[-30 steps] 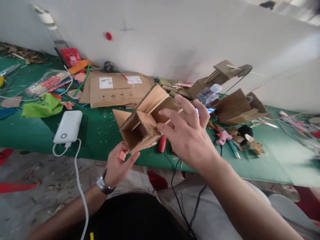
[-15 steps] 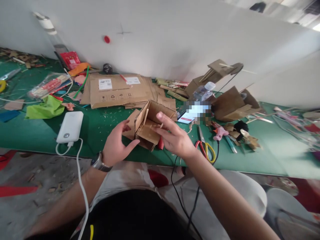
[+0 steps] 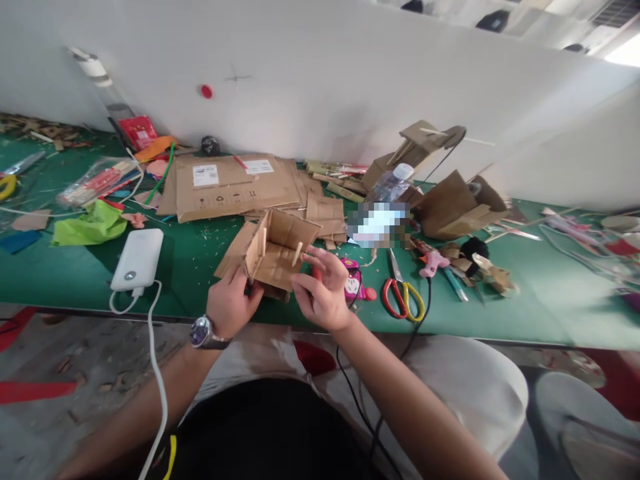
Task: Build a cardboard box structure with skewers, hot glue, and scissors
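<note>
The left hand (image 3: 230, 300), just below and left of the middle of the frame, holds the near left corner of a brown cardboard box (image 3: 280, 265). The box is near the middle of the frame, over the green table (image 3: 193, 263). A flat brown piece (image 3: 233, 250) shows on its left. The box has a left wall, a floor and a back wall, and we can see inside. One pale stick (image 3: 264, 241) stands by the left wall; another (image 3: 298, 253) leans near the right edge. The right hand (image 3: 323, 287) is at that edge, fingers bent; I cannot tell if it grips anything. Some left fingers are hidden behind the box, and its underside is hard to see. Right of it, little squares blur a bright screen (image 3: 377, 223).
</note>
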The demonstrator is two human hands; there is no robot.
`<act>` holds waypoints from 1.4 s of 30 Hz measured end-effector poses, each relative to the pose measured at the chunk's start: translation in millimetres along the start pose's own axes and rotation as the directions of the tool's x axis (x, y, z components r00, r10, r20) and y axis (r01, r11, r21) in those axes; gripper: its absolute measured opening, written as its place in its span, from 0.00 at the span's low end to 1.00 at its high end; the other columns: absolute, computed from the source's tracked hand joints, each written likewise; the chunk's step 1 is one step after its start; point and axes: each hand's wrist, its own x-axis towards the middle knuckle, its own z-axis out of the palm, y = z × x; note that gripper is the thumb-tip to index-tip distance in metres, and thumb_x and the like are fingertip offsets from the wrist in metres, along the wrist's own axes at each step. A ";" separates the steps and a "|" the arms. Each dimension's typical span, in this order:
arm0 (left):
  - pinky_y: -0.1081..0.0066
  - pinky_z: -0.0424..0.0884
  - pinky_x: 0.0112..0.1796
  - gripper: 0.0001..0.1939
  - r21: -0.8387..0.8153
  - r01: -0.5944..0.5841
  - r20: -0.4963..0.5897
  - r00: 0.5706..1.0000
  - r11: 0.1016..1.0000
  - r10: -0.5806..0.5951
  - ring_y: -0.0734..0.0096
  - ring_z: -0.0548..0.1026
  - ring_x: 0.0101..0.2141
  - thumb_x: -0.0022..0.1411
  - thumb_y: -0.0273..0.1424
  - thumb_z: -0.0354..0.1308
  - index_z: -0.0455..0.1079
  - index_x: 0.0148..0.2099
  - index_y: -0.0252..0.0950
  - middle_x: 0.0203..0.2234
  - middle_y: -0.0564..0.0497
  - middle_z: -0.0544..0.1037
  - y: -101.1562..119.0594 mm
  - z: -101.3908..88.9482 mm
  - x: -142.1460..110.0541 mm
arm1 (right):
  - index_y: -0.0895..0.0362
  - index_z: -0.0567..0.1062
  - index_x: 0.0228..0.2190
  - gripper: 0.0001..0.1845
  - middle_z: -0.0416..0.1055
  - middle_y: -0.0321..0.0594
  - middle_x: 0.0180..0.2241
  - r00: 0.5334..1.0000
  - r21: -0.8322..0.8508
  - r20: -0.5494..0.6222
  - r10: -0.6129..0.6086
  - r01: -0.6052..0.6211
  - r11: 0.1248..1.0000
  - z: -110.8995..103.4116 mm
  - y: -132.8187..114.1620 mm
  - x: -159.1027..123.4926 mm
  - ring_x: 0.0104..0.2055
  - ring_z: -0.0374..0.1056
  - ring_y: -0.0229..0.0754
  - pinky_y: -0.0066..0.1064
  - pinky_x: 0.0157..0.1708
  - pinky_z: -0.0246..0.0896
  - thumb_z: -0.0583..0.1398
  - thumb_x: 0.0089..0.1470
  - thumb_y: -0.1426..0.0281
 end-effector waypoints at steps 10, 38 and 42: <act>0.56 0.77 0.42 0.20 0.058 -0.009 0.197 0.980 0.998 -0.003 0.44 0.82 0.42 0.65 0.41 0.58 0.77 0.50 0.31 0.37 0.37 0.83 -3.4 11.0 15.0 | 0.51 0.68 0.47 0.13 0.78 0.55 0.56 0.983 0.149 0.076 0.170 -0.180 0.972 0.0 -8.1 5.2 0.69 0.69 0.59 0.58 0.64 0.69 0.64 0.66 0.62; 0.47 0.74 0.52 0.21 0.133 -0.030 0.263 0.965 0.991 -0.006 0.38 0.82 0.47 0.67 0.36 0.52 0.81 0.49 0.28 0.39 0.31 0.85 -5.9 26.9 22.2 | 0.52 0.76 0.48 0.12 0.79 0.55 0.58 0.969 0.182 0.095 0.229 -0.243 0.953 12.7 1.8 3.6 0.61 0.76 0.54 0.52 0.62 0.71 0.66 0.65 0.62; 0.49 0.75 0.46 0.25 0.241 0.026 0.234 0.969 0.970 -0.084 0.41 0.83 0.38 0.69 0.40 0.49 0.81 0.45 0.26 0.35 0.31 0.84 -3.5 31.0 21.8 | 0.52 0.76 0.44 0.09 0.81 0.52 0.53 0.959 0.193 0.138 0.247 -0.271 0.943 13.0 11.2 22.3 0.58 0.77 0.53 0.49 0.59 0.73 0.63 0.67 0.61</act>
